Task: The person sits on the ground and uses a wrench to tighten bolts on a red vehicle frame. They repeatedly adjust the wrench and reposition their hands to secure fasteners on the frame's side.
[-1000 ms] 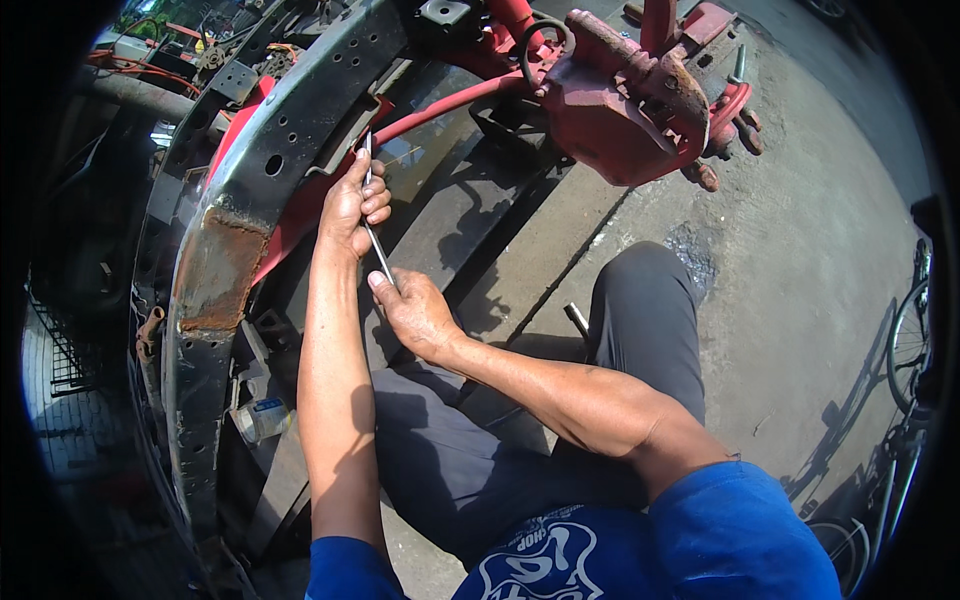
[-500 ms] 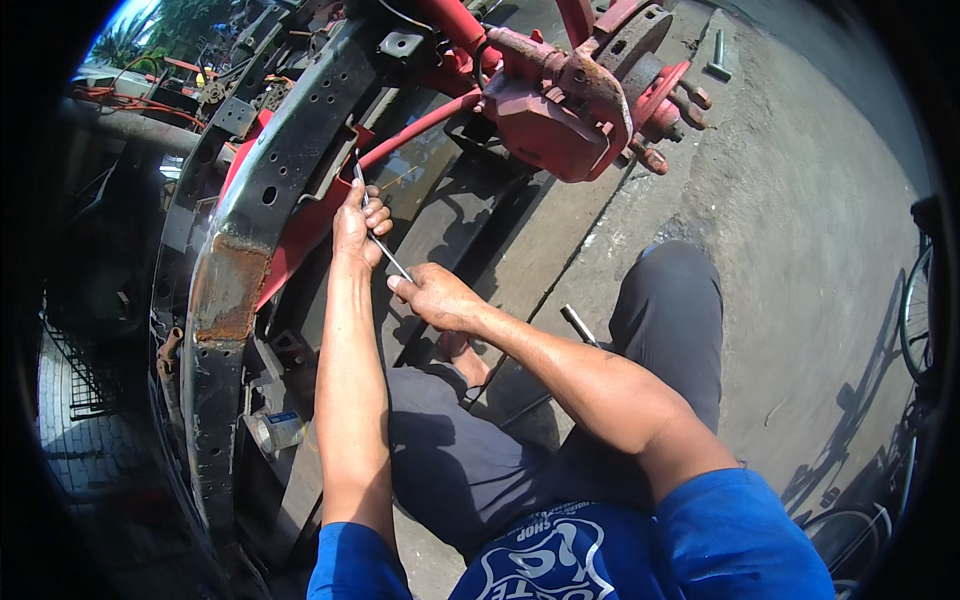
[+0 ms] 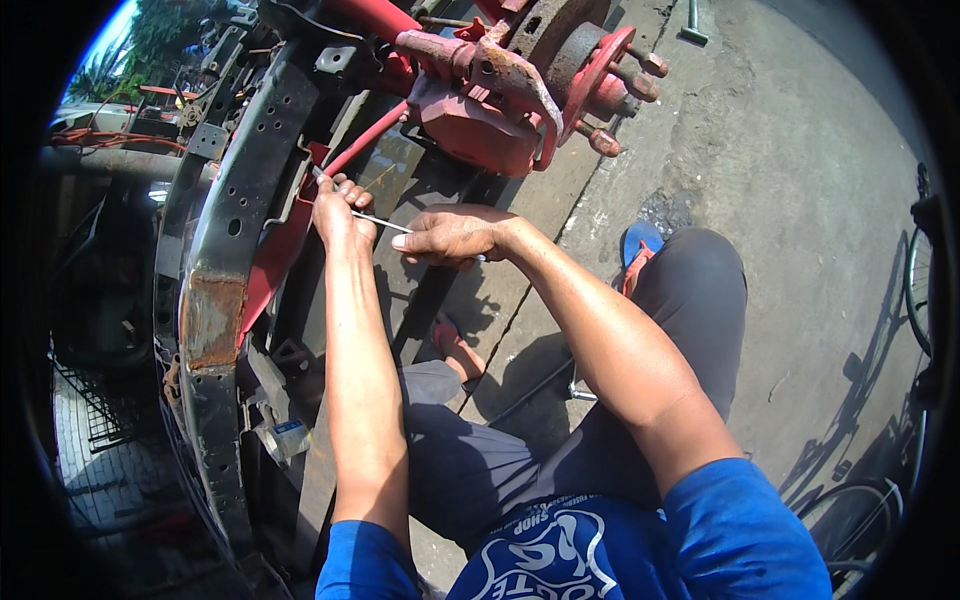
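A slim, shiny metal tool (image 3: 382, 222) runs between my two hands. My left hand (image 3: 343, 208) is closed round its far end, beside a small red bracket (image 3: 318, 153) on the black vehicle frame (image 3: 262, 150). That hand hides most of the tip, so I cannot make out what it engages. My right hand (image 3: 450, 236) grips the other end, and a bit of it pokes out past the fingers. A red bar (image 3: 368, 138) slants up from the bracket to the red brake caliper (image 3: 478, 130) on the wheel hub.
Threaded studs (image 3: 600, 138) stick out of the hub. On the concrete floor (image 3: 780, 200) lies a steel T-shaped tool (image 3: 693, 30) at the far side. Another metal tool (image 3: 580, 390) lies by my knee. A can (image 3: 285, 438) sits beside the frame. Bicycles (image 3: 860, 510) stand at right.
My right hand has swung upward and a little right, turning the tool from steep to nearly level. My left hand stays at the bracket. The whole view has shifted slightly.
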`<state>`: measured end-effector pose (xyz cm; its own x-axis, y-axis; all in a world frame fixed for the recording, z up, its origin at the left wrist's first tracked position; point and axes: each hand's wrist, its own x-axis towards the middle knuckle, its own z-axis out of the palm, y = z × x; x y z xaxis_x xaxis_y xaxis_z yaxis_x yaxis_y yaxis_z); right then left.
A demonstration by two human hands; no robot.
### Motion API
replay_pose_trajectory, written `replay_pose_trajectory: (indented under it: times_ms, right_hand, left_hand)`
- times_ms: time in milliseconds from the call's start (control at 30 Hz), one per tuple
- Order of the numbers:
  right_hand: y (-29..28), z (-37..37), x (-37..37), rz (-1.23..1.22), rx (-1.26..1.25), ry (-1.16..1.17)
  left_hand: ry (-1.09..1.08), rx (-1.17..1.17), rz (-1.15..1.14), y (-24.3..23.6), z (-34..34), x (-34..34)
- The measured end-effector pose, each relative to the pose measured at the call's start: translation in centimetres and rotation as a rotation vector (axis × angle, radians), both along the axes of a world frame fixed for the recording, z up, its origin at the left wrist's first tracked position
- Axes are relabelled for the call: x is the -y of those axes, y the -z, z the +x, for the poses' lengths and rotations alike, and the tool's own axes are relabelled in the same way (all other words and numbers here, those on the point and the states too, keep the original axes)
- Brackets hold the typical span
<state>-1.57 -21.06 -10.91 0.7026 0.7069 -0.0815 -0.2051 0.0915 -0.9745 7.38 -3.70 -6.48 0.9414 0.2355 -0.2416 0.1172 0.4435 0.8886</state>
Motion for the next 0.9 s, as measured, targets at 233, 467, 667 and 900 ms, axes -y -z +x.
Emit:
replay_pose_trajectory:
  times_ms: [233,467,667,900]
  right_hand:
    - [-0.1,-2.9,-4.8,0.107,-0.134,0.221]
    - [-1.1,-5.0,-9.4,-0.027,-0.068,0.485]
    - [-0.3,-5.3,-21.9,0.015,-0.006,0.778]
    - [1.1,-5.4,-16.7,0.089,0.126,0.547]
  left_hand:
    - [0.141,-0.085,0.069,-1.2,-1.1,-2.4]
    - [0.260,-0.079,0.052,-1.0,-1.2,-4.7]
    - [0.564,-0.176,0.178,-2.5,-0.3,-11.3]
    - [0.514,-0.206,0.059,-1.0,-0.4,-10.2]
